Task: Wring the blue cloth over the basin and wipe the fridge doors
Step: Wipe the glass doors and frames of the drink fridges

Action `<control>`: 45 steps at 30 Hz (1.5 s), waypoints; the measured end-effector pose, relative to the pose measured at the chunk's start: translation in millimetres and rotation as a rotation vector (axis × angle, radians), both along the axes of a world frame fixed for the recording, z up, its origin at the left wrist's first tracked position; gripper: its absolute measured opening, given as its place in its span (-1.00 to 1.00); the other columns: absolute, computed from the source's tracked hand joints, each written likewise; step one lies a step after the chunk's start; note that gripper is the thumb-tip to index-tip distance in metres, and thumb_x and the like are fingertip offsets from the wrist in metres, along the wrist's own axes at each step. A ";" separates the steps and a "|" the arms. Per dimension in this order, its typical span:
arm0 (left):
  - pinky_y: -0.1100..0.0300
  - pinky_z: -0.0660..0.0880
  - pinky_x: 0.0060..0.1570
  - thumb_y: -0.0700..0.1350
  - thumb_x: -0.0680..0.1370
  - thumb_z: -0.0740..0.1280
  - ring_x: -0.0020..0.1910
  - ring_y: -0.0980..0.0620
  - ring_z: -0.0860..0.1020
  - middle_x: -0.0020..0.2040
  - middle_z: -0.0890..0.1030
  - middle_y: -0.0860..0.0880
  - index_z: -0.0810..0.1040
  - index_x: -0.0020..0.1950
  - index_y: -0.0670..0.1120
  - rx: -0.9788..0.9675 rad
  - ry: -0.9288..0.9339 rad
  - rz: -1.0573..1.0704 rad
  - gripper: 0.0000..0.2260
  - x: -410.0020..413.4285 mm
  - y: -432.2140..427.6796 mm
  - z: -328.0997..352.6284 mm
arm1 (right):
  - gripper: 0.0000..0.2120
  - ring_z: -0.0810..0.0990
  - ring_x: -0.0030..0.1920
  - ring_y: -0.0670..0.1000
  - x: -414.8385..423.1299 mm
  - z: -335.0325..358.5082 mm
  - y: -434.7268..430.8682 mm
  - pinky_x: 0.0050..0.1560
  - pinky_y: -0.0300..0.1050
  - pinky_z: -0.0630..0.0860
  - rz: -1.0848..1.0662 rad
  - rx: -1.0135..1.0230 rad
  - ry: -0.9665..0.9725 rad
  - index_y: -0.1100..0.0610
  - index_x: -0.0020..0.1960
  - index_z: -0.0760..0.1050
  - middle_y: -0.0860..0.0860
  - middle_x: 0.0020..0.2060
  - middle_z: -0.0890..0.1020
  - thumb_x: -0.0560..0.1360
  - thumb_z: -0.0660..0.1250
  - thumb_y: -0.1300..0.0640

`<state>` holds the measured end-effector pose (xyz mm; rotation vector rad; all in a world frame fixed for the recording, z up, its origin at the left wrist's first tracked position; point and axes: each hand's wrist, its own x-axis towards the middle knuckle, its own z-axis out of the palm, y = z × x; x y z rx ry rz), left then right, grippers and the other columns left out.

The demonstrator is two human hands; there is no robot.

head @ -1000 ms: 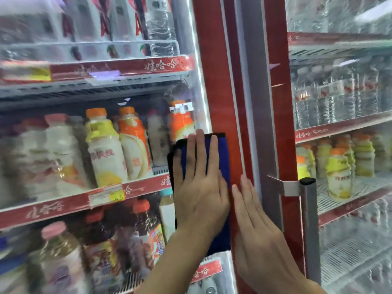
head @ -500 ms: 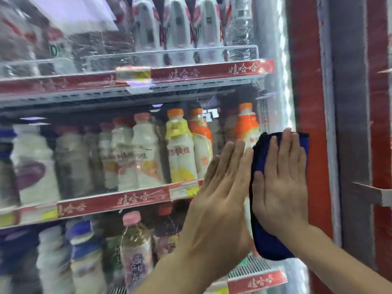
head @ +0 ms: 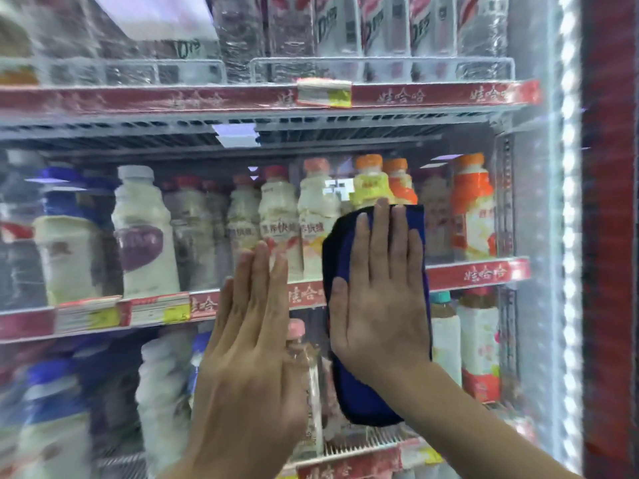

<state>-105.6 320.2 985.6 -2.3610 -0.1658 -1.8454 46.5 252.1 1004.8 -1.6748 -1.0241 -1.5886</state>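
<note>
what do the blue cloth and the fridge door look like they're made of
Blue cloth: soft matte fabric, maybe microfibre; it folds and bulges under the flat right hand. Fridge door: clear glossy pane, probably glass; bottles show through it and it throws bright reflections, though clear plastic cannot be ruled out.

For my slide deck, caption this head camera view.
Right hand presses blue cloth flat against glass fridge door; left hand open beside it.

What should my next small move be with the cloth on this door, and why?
Probably sweep the blue cloth leftward, left hand moving ahead of it. The right hand presses it flat on the glass door, the left lies flat beside it, and most of the visible pane lies leftward.
</note>
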 end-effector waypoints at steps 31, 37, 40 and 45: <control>0.03 -0.10 0.61 -0.20 0.52 0.06 0.65 -0.09 -0.05 0.67 0.00 -0.15 0.03 0.64 -0.25 -0.035 0.018 0.202 -0.34 -72.6 102.4 5.3 | -0.38 -0.12 0.63 0.27 -52.8 18.0 56.0 0.60 0.26 -0.06 -0.007 0.009 0.002 0.32 0.62 -0.06 0.29 0.62 -0.05 0.68 -0.11 -0.01; 0.05 -0.13 0.61 -0.20 0.51 0.03 0.65 -0.10 -0.06 0.67 -0.01 -0.18 0.04 0.63 -0.26 -0.051 0.023 0.235 -0.34 -86.9 110.9 0.0 | -0.37 -0.12 0.63 0.26 -99.1 -13.6 95.2 0.60 0.24 -0.13 0.063 -0.143 -0.062 0.30 0.63 -0.07 0.27 0.62 -0.07 0.68 -0.06 -0.02; 0.08 -0.16 0.61 -0.29 0.47 0.12 0.65 -0.09 -0.07 0.68 -0.06 -0.13 0.02 0.64 -0.25 -0.058 0.043 0.270 -0.28 -95.0 111.8 -1.5 | -0.38 -0.11 0.64 0.20 -90.2 -7.3 84.6 0.62 0.16 -0.13 0.068 -0.186 -0.107 0.26 0.64 -0.03 0.23 0.63 -0.04 0.67 -0.01 0.00; 0.09 -0.16 0.61 -0.33 0.42 0.19 0.65 -0.09 -0.06 0.68 -0.06 -0.11 0.01 0.64 -0.24 -0.047 0.062 0.291 -0.21 -104.7 117.9 3.0 | -0.41 -0.06 0.64 0.16 -53.0 41.3 50.3 0.62 0.11 -0.12 0.049 -0.139 -0.165 0.24 0.64 0.03 0.20 0.63 0.03 0.68 -0.01 0.02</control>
